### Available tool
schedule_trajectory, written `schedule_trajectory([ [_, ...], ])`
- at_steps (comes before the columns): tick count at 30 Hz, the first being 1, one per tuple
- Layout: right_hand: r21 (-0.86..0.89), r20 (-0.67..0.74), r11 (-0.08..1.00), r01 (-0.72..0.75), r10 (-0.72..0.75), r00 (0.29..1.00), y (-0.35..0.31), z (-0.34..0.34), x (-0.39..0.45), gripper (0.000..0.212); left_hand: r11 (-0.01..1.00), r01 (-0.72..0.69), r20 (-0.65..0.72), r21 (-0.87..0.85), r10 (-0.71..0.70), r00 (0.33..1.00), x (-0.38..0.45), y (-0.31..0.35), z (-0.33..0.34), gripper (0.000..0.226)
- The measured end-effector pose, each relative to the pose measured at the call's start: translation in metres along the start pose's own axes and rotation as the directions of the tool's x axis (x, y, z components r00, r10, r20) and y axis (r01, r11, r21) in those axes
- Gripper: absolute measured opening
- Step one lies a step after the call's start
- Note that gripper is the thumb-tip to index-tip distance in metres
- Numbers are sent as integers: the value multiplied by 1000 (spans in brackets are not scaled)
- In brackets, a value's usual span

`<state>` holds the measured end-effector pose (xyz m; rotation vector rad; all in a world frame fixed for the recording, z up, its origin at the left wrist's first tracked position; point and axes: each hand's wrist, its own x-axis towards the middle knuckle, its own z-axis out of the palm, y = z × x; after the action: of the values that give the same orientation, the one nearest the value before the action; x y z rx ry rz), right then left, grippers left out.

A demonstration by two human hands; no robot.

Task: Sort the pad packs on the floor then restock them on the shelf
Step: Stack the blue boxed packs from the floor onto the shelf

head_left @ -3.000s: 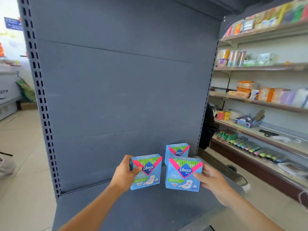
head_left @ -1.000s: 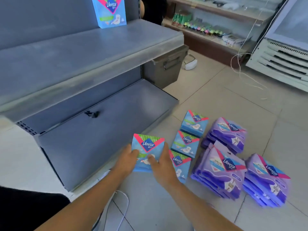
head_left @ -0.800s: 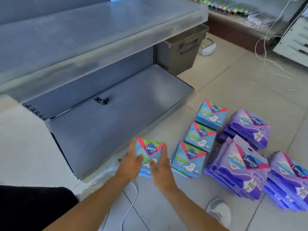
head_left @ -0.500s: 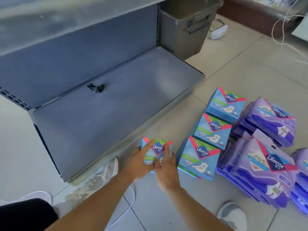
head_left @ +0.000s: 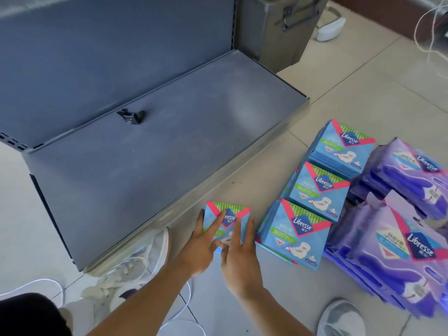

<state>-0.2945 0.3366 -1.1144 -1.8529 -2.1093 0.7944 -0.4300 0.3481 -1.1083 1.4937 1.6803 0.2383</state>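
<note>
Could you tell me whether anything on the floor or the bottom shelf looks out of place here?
A small black clip lies loose on the otherwise bare bottom shelf. The purple packs sit in slumped, uneven piles, unlike the neat row of blue packs.

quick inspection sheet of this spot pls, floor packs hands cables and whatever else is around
surface: tiled floor, bare grey bottom shelf
job's things: blue pack lying under both hands; three blue stacks in a row on its right; purple stacks beyond them
clutter: small black clip on the shelf
hands: left hand and right hand rest straight fingers on the blue pack, not curled round it
cables: white cable by the shoes; white cord top right
surroundings: metal box behind the shelf; white shoe and grey shoe
</note>
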Motion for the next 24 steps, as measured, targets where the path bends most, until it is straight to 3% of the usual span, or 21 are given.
schedule_trajectory([
  [6,-107,74,992,-61,69,995,-13,-20,1,91,986,48,18,158,-51,999,-9,19,-12,73],
  [10,-184,121,980,-77,100,988,-35,-52,-9,81,948,116,-22,295,-115,993,-35,47,-31,68],
  [18,-255,31,957,138,-134,990,-87,-153,-50,61,913,75,-150,401,-15,989,-112,114,-95,64],
  [24,-340,-49,905,254,-287,957,-135,-267,-72,59,893,60,-295,445,83,952,-178,188,-182,65],
])
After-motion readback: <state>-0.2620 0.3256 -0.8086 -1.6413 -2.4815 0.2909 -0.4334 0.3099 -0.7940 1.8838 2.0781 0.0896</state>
